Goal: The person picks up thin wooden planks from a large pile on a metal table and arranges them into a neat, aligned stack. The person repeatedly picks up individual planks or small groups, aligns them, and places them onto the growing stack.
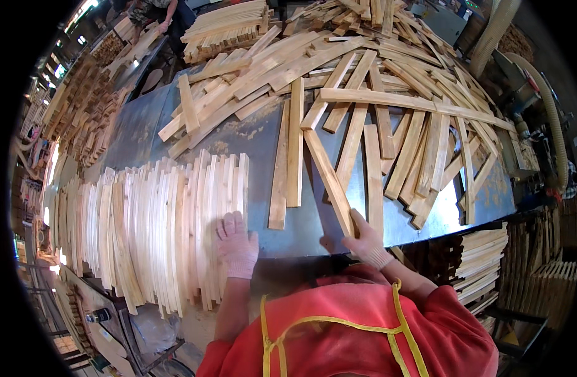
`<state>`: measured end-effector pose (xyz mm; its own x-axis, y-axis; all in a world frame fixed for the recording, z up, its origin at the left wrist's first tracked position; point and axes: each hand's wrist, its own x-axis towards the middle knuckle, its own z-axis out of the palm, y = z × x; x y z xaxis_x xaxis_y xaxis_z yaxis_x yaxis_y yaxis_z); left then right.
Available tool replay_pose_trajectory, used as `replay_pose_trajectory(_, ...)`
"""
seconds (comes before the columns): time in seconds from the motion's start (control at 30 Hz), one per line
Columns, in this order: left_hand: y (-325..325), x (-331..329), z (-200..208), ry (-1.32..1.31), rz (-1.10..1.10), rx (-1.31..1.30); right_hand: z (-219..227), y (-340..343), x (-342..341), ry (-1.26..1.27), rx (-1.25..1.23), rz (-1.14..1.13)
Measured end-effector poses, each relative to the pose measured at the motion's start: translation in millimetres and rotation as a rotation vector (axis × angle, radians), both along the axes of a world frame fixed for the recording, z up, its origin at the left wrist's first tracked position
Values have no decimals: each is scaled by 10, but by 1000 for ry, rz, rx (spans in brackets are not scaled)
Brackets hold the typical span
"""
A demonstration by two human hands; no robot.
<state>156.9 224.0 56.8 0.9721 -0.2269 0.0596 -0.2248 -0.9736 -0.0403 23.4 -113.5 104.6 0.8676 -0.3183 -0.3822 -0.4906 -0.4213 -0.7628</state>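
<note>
Both of my hands wear pale knit gloves. My left hand (pixel 237 244) lies flat with fingers stretched out against the right end of a row of wooden slats (pixel 169 226) standing close together on edge. My right hand (pixel 366 241) is closed round the near end of a wooden slat (pixel 330 179). That slat slants away to the left, its far end reaching the loose pile. Just right of it lies another slat (pixel 374 182), apart from the row. Two slats (pixel 286 163) lie side by side between the row and my right hand.
A large tangled heap of loose slats (pixel 420 88) covers the far and right part of the metal table (pixel 263 242). A neat stack (pixel 222 31) stands at the back. Another person's hand (pixel 163 27) shows at far left. A ribbed hose (pixel 555 125) hangs at right.
</note>
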Motion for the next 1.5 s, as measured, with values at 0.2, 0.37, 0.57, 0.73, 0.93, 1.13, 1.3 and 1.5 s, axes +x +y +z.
replay_pose_trajectory(0.2,-275,-201,56,111,-159,-155,-231,22,-941,-131,5,-98)
replay_pose_trajectory(0.37,-663,41,-209,231,-174,-235,-117,-339,-880,-22,-184,83)
replay_pose_trajectory(0.57,-1045,562,-461,171,40,-272,139,-1029,-1096,19,-100,159)
replay_pose_trajectory(0.73,-1872,964,-208,321,225,-251,258,-1409,-768,-93,202,279)
replay_pose_trajectory(0.93,-1764,1105,-190,405,135,-117,532,-2273,-378,127,364,357)
replay_pose_trajectory(1.13,-1288,1069,-177,548,347,-462,554,-2440,99,30,568,171)
replay_pose_trajectory(1.3,-1537,621,-444,177,254,-107,1164,-2912,2384,-586,348,-193)
replay_pose_trajectory(1.5,-1663,842,-213,488,299,-31,127,-2767,3175,-170,-953,736)
